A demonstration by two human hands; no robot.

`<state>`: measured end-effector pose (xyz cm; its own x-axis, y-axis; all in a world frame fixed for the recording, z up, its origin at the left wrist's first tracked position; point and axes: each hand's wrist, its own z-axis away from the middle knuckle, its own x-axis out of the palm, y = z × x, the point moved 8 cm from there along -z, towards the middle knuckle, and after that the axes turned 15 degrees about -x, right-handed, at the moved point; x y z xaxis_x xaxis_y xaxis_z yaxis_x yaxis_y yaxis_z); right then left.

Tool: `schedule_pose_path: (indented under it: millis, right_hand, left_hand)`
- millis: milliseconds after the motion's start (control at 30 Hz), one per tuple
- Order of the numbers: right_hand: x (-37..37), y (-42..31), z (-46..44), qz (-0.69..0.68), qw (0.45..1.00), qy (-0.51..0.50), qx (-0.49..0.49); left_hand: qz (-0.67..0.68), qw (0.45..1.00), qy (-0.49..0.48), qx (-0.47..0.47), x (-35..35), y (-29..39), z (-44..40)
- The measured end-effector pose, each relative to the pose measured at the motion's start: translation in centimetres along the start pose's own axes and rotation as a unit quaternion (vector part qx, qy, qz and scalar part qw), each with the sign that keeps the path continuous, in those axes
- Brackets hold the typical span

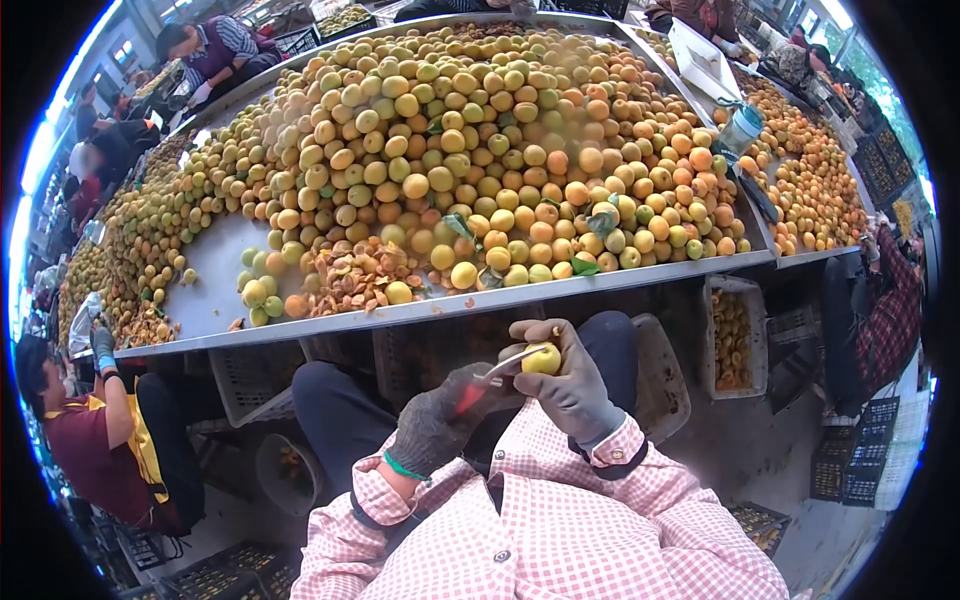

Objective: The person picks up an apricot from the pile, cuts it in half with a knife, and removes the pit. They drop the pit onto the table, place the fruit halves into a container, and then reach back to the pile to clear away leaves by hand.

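Left hand (440, 425) curled round knife (508, 367), right hand (577, 385) pinching fruit (541, 360) — table edge (440, 311) ahead, bare metal (218, 275) leftward

One wide, round-edged view is taken from head height, facing forward and down. The pink-and-white checked cloth shirt (540, 530) is seen from close above; the grey-gloved left hand (437, 425) and grey-gloved right hand (578, 388) are framed just below centre, the long grey metal table (218, 268) farther ahead.
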<state>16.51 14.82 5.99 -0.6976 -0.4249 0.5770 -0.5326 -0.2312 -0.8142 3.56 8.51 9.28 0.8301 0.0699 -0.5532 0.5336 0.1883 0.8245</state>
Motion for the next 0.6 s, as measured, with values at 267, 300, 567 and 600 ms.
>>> schedule_pose_path:
  millis: [267,300,567,600]
  right_hand:
    - [1.5,0.2,0.1,-0.121,0.991,0.059,-0.020]
    - [1.8,0.0,-0.2,-0.134,0.989,0.044,-0.054]
    - [2.1,-0.2,-0.5,-0.065,0.992,0.067,-0.090]
    - [2.1,0.0,-0.4,-0.074,0.992,0.074,-0.075]
  left_hand:
    - [-0.092,0.994,0.058,0.003,-0.1,-0.8,0.3]
    - [-0.093,0.994,0.058,0.002,-0.1,-0.9,0.3]
    - [-0.087,0.993,0.073,-0.013,-0.3,-1.2,0.7]
    - [-0.087,0.993,0.073,-0.014,-0.3,-1.3,0.6]
